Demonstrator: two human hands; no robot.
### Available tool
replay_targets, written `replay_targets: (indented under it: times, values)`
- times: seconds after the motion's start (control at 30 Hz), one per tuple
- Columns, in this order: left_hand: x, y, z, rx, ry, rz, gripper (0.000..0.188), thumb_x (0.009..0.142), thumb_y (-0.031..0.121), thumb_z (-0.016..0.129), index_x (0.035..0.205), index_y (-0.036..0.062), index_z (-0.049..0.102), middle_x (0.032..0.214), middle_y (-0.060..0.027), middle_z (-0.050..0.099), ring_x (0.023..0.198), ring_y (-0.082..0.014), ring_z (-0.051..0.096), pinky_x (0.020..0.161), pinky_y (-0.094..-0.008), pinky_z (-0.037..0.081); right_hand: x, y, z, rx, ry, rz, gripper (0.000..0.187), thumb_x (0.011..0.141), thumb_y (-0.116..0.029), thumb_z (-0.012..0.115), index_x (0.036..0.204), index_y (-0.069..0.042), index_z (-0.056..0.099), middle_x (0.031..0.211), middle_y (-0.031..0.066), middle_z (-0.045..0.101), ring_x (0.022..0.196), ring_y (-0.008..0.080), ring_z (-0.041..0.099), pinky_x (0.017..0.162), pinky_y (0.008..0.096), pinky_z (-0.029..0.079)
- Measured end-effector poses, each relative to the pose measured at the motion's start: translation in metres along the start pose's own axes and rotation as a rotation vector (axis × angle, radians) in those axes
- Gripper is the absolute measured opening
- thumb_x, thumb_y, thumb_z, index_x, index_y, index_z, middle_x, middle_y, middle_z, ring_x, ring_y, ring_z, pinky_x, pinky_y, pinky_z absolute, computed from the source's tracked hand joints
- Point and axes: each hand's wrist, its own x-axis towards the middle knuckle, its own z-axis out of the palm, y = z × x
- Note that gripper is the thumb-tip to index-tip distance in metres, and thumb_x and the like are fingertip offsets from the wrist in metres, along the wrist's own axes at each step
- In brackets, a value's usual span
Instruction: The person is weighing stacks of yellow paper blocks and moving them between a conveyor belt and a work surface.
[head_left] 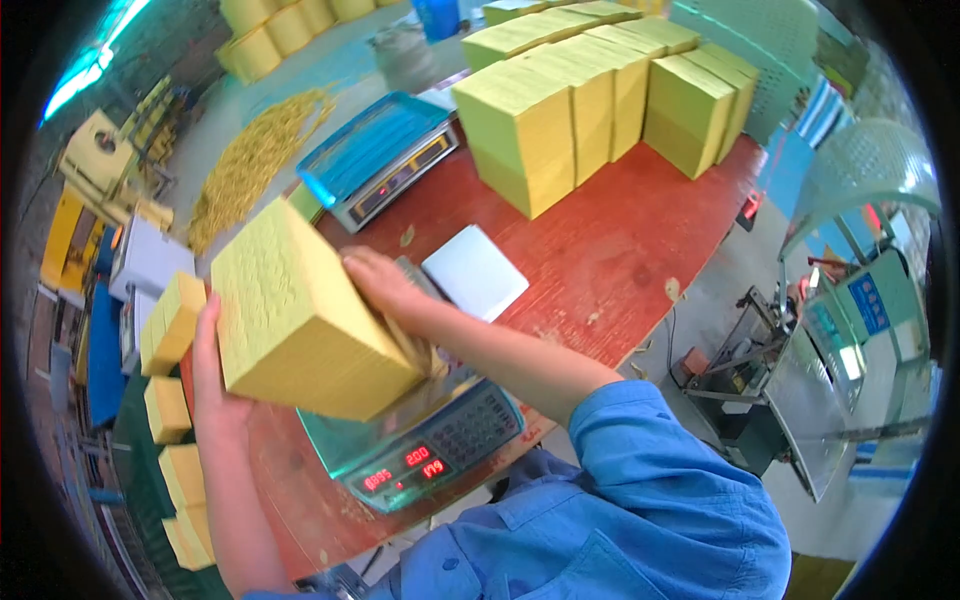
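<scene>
Block (300,325) of layered yellow paper, ridged across its upper face, grasped between left hand (213,375), flat along one side, and right hand (388,287), over the near scale (440,450); contact with it hidden. Around it on worn red wood (620,240): shallow blue tray (385,140), flat white pad (475,273), squared stacks (540,125). Beyond: blue bin (436,18), contents indistinct; loose yellow strips (250,165).

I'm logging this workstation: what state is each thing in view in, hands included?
Held yellow stack, tilted
Left hand, on its left side
Right hand, on its right side
Near scale, on, red digits lit
Far scale, on, red light showing
White stack, lying flat
Back yellow stacks, upright, close together
</scene>
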Motion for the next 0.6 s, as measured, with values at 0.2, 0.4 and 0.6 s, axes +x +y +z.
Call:
replay_targets:
  times: [0.2,0.4,0.6]
  values:
    - [-0.008,-0.013,0.013,0.043,-0.028,-0.125,0.05,0.097,0.041,0.051,0.132,0.0062,0.053,0.124,-0.0086,0.062,0.108,-0.0202,0.063,0.092,-0.0344,0.05,-0.047,-0.032,-0.029,0.031,-0.042,0.175,0.046,0.1,-0.037,0.039,0.119,-0.001,0.059,0.117,0.0198,0.064,0.112,0.0339,0.058,0.096,0.039,0.043]
    - [-0.041,-0.026,0.016,0.092,-0.183,-0.24,0.054,0.096,0.043,0.051,0.135,0.0059,0.05,0.125,-0.0097,0.062,0.109,-0.0213,0.063,0.093,-0.0355,0.05,-0.124,-0.061,-0.055,-0.04,0.074,0.047,0.04,0.099,-0.031,0.046,0.125,-0.002,0.056,0.117,0.0195,0.062,0.11,0.0296,0.06,0.094,0.037,0.045]
    - [-0.026,-0.029,0.034,0.13,-0.361,-0.312,0.059,0.096,0.047,0.049,0.137,0.0055,0.047,0.126,-0.0115,0.06,0.11,-0.0222,0.062,0.095,-0.0365,0.049,-0.221,-0.046,-0.112,-0.325,0.5,0.154,0.035,0.095,-0.022,0.054,0.122,0.0,0.059,0.113,0.0156,0.064,0.104,0.0229,0.063,0.09,0.0335,0.049]
